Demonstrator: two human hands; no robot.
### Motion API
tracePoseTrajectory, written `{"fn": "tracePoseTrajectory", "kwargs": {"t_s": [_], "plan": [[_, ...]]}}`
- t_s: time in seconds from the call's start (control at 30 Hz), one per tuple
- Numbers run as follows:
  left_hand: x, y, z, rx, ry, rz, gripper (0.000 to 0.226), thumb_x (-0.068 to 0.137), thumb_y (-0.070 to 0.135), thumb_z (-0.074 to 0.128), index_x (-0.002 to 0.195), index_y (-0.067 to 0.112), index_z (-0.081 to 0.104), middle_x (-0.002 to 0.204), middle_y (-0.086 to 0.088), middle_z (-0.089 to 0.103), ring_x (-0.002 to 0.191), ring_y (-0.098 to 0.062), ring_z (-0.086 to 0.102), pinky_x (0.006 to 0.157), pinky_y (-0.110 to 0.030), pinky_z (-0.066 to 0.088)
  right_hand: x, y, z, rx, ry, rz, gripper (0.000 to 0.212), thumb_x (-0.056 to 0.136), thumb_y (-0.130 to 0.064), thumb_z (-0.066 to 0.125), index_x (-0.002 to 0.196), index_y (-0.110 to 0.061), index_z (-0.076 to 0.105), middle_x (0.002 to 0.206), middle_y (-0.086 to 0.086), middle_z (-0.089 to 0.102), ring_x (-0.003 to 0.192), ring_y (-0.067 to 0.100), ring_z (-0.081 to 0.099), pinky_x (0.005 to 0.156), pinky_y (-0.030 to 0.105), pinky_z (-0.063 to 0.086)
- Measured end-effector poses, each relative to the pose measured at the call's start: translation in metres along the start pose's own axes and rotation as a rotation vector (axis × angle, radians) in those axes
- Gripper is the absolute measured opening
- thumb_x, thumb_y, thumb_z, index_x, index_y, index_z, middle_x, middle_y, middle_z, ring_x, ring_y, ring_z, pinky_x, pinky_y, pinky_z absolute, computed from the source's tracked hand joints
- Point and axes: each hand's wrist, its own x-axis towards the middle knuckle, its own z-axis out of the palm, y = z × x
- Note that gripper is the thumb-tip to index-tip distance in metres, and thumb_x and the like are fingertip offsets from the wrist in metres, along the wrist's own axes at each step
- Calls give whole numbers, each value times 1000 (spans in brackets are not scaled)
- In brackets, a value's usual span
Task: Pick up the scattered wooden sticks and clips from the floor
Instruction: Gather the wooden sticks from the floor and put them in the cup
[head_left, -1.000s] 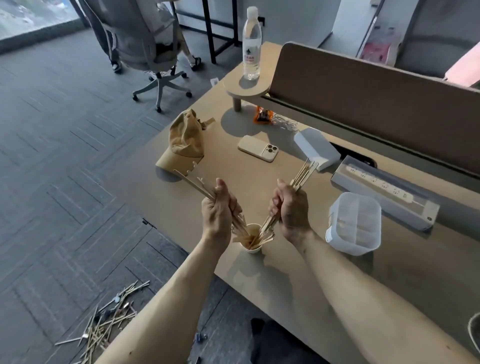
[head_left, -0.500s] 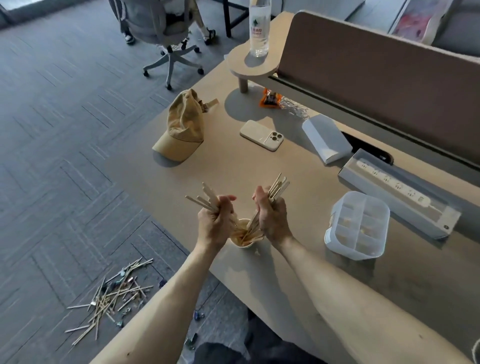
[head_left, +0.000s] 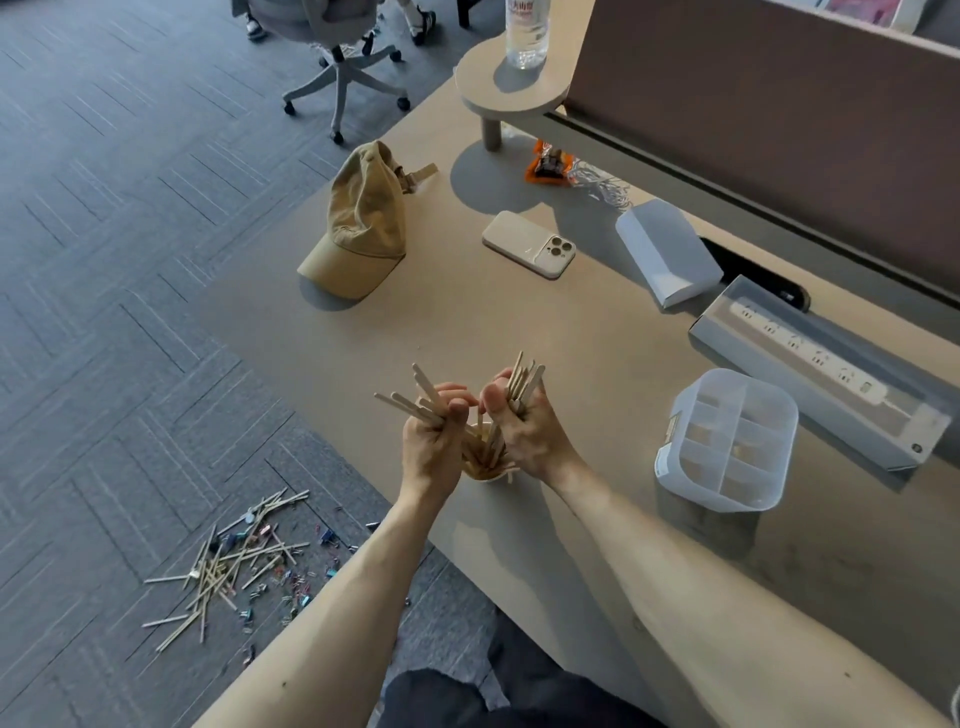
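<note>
Sticks (head_left: 402, 406) in L hand (head_left: 431, 449) & R hand (head_left: 530, 436) (over cup (head_left: 488, 475))

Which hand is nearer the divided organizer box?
Right. The right hand grips wooden sticks just left of the organizer box; the left hand is farther left, beyond the cup.

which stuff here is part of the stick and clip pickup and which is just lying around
Job in hand:
floor sticks, floor clips, held sticks, cup, left hand, right hand, compartment box (likely for the clips)

Just lying about:
cap, phone, water bottle, power strip, snack packet, office chair
</note>
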Motion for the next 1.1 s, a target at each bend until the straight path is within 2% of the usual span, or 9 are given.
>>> {"fn": "tracePoseTrajectory", "kwargs": {"t_s": [0.1, 0.17, 0.3, 0.4, 0.6, 0.77, 0.9, 1.03, 1.1], "plan": [[0, -6, -5, -22, -25, -86, 12, 84, 42, 70, 74, 37, 75, 93, 17, 69, 87, -8, 65, 78, -30, 52, 2, -2, -6, -63, -80, -3, 66, 84, -67, 53, 91, -1, 60, 86, -1, 60, 80, 9, 61, 76, 19, 46], [-1, -11, -8, -15, -47, -113, 9, 79, 30, 76, 74, 37, 76, 94, 16, 70, 92, -20, 67, 79, -40, 55, 3, 0, -10, -125, -132, -3, 57, 85, -60, 55, 87, -4, 67, 90, 1, 62, 86, 8, 61, 74, 8, 40], [-3, -5, -5, -116, -7, -131, 9, 78, 5, 75, 86, 8, 72, 98, -6, 66, 86, -7, 67, 74, -24, 55, 2, -1, -16, -196, -149, -44, 37, 91, -43, 61, 82, -9, 71, 90, 0, 63, 85, 9, 61, 70, 5, 39], [-2, 1, -1, -136, 35, -131, 18, 81, -14, 66, 91, 1, 68, 99, -9, 62, 82, 0, 66, 73, -18, 53, 1, -6, -16, -187, -150, -87, 37, 91, -40, 61, 78, -7, 70, 84, -1, 63, 78, 6, 61, 67, 9, 43], [-3, -10, -12, 39, -12, -96, 18, 71, 0, 82, 79, 12, 71, 89, 14, 71, 89, -3, 66, 78, -24, 55, 2, -6, -21, -254, -178, -69, 15, 85, -29, 74, 83, -14, 75, 80, -15, 63, 80, -6, 62, 72, 10, 44], [-3, -5, -23, 193, -28, 24, 21, 67, 26, 88, 81, 29, 72, 106, 2, 69, 87, -19, 70, 72, -34, 59, -1, -8, -22, -289, -187, -114, 9, 80, -23, 78, 87, -19, 74, 87, -17, 58, 81, 0, 62, 75, 15, 47], [-3, 7, -26, 147, -44, -17, 29, 69, 42, 81, 90, 25, 69, 105, -4, 70, 82, -18, 68, 71, -36, 59, -3, -10, -28, -312, -183, -136, 11, 81, -34, 75, 88, -26, 73, 95, -5, 61, 85, 7, 63, 75, 19, 49], [-2, 11, -30, 130, -42, -92, 27, 79, 43, 72, 94, 21, 70, 100, -3, 72, 86, -21, 71, 71, -55, 59, -5, -15, -31, -327, -190, -148, 12, 90, -33, 66, 91, -23, 73, 94, -6, 59, 85, 7, 62, 75, 18, 45], [-3, 10, -32, 134, -50, -125, 30, 81, 47, 70, 98, 23, 69, 94, -5, 72, 86, -25, 72, 71, -53, 60, -5, -16, -31, -353, -226, -129, 16, 93, -37, 61, 93, -25, 71, 97, -3, 58, 88, 11, 61, 78, 24, 47]]}}
